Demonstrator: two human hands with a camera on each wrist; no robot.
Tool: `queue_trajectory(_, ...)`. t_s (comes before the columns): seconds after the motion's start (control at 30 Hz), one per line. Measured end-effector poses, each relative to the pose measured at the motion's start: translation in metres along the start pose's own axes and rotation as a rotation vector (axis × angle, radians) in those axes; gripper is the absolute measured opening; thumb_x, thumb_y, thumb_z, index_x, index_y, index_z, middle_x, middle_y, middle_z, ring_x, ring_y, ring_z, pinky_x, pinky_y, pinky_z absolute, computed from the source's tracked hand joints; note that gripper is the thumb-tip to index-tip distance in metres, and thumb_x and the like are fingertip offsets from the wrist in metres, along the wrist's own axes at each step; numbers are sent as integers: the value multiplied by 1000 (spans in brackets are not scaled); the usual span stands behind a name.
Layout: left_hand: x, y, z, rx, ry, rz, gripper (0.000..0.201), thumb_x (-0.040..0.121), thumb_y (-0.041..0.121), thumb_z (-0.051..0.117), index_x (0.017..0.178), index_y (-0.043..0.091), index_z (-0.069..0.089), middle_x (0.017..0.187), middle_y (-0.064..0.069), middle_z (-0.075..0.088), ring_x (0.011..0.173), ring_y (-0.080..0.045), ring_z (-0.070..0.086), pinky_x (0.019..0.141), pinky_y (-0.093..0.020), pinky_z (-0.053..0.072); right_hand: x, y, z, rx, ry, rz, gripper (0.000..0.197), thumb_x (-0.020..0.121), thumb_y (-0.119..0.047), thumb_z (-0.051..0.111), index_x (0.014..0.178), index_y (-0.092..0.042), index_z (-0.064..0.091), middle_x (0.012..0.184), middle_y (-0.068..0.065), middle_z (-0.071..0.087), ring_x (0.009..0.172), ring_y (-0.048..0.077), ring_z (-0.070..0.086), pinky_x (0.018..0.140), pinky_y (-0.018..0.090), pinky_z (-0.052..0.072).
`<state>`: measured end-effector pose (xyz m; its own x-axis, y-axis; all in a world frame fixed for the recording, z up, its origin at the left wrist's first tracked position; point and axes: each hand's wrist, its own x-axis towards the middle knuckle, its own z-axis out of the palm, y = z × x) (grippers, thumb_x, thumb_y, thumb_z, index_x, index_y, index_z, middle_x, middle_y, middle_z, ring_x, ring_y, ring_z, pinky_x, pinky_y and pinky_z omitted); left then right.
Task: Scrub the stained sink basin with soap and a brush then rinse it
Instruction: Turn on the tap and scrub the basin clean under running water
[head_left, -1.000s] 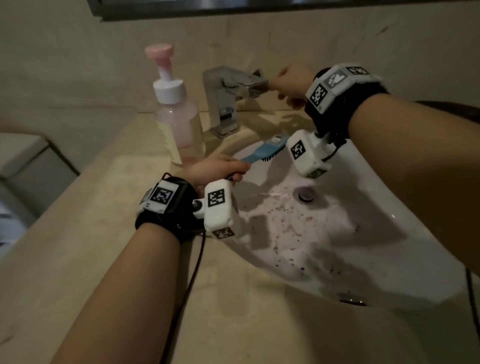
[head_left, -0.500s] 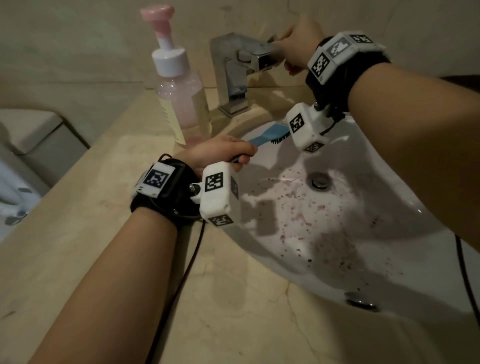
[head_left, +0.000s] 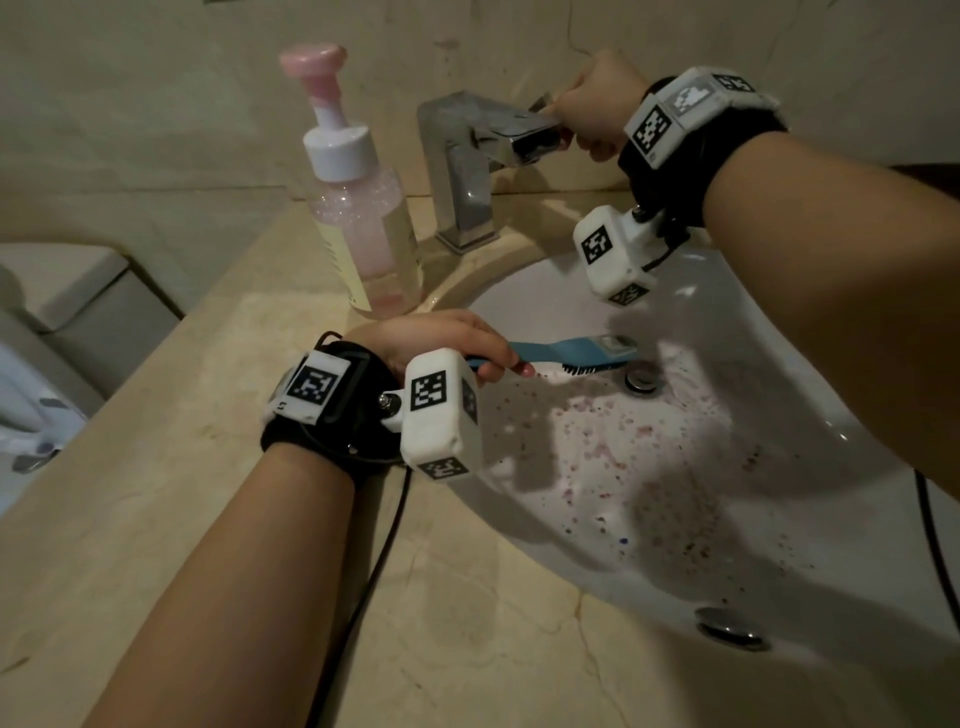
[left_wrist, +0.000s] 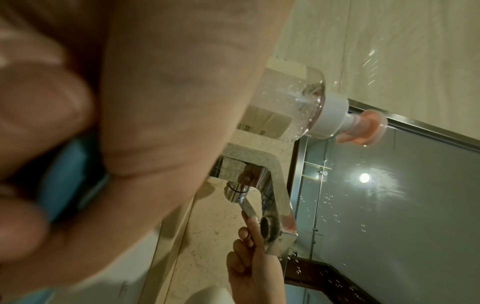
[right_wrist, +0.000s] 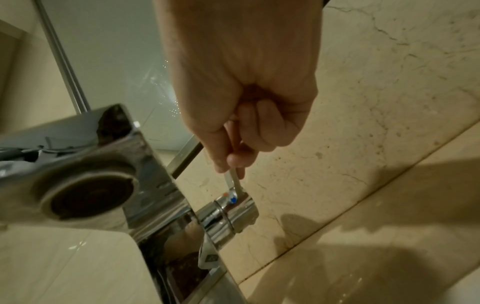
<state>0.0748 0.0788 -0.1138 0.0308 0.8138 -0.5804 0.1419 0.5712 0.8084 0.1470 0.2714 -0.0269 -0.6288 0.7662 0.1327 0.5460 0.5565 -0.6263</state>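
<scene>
Since the frame half a second ago, the blue plastic scrub brush (head_left: 571, 351) has shifted from the basin's back rim to a spot just beside the drain (head_left: 643, 381), bristles facing down; whether they touch the porcelain cannot be told. Left hand (head_left: 441, 343) grips the brush handle, fingers curled round it, and the left wrist view confirms the blue handle (left_wrist: 64, 181) enclosed in the grip. Right hand (head_left: 597, 104) remains at the chrome square-bodied tap (head_left: 467, 171), its grip narrow, thumb and fingers (right_wrist: 233, 160) pinching the thin metal lever (right_wrist: 232, 183) that rises from the side valve marked red and blue. No water is seen at the spout.

White oval sink basin (head_left: 779, 322), set into the beige marble tabletop (head_left: 156, 467), carries scattered reddish-purple specks across its floor and front slope, with an overflow opening (head_left: 732, 629) at the near wall. Clear soap bottle with pink liquid, white collar and pink pump head (head_left: 358, 208) stands upright on the tabletop just left of the tap, apart from both hands.
</scene>
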Motion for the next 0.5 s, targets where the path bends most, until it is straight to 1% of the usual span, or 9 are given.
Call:
queue_trajectory(0.07, -1, 0, 1, 8, 1, 3, 24, 98, 4, 35, 95, 1, 59, 43, 7, 46, 29, -2, 41, 34, -9, 36, 0, 1, 2, -9, -11, -8, 28, 93, -23, 51, 66, -14, 55, 59, -2, 47, 47, 11, 37, 47, 20, 30)
queue_trajectory(0.1, -1, 0, 2, -2, 7, 4, 25, 98, 5, 34, 95, 1, 59, 44, 7, 46, 29, -2, 41, 34, -9, 35, 1, 2, 3, 15, -11, -11, 23, 93, -21, 52, 74, -10, 59, 59, 0, 46, 47, 12, 34, 46, 21, 28)
queue_trajectory(0.17, -1, 1, 2, -36, 17, 6, 26, 98, 5, 34, 95, 2, 59, 44, 6, 46, 29, -2, 40, 33, -9, 34, 0, 4, 4, 58, -5, -12, 18, 92, -23, 54, 85, -9, 63, 59, 1, 48, 47, 12, 32, 44, 22, 27)
queue_trajectory(0.2, -1, 0, 2, -48, 16, 6, 26, 99, 5, 33, 94, 2, 59, 44, 6, 46, 28, -2, 39, 33, -9, 34, 0, 4, 4, 52, -10, -12, 22, 92, -25, 55, 82, -8, 64, 59, 1, 48, 47, 12, 32, 44, 23, 27)
queue_trajectory(0.23, -2, 0, 2, -53, 13, 6, 26, 99, 5, 33, 94, 2, 58, 43, 6, 45, 28, -2, 39, 33, -9, 33, 1, 5, 3, 35, -17, -14, 28, 93, -27, 55, 74, -7, 62, 58, 1, 47, 46, 12, 32, 43, 23, 28)
queue_trajectory(0.3, -1, 0, 3, -55, 6, 4, 26, 99, 4, 31, 94, 1, 57, 42, 6, 45, 28, -2, 40, 32, -9, 34, 4, 7, 1, 5, -31, -23, 38, 94, -28, 54, 60, -10, 53, 57, 1, 45, 46, 12, 32, 44, 23, 28)
queue_trajectory(0.37, -1, 1, 4, -53, 5, 5, 25, 99, 3, 30, 97, -2, 55, 41, 6, 46, 28, -1, 40, 32, -9, 34, 6, 8, 0, -13, -41, -33, 41, 94, -29, 54, 57, -12, 49, 57, 1, 44, 46, 12, 32, 44, 23, 28)
queue_trajectory(0.47, -2, 2, 6, -38, 13, 11, 22, 98, 1, 30, 109, -4, 49, 40, 6, 48, 28, -1, 42, 33, -9, 35, 10, 10, -1, -15, -59, -36, 39, 93, -30, 55, 58, -13, 50, 58, 1, 44, 47, 13, 32, 45, 24, 29)
queue_trajectory(0.5, -2, 2, 6, -41, 13, 11, 22, 98, 1, 30, 109, -3, 49, 41, 6, 49, 29, -1, 42, 33, -9, 36, 11, 11, -1, -10, -62, -32, 38, 92, -30, 56, 59, -13, 51, 59, 1, 45, 47, 13, 32, 46, 24, 29)
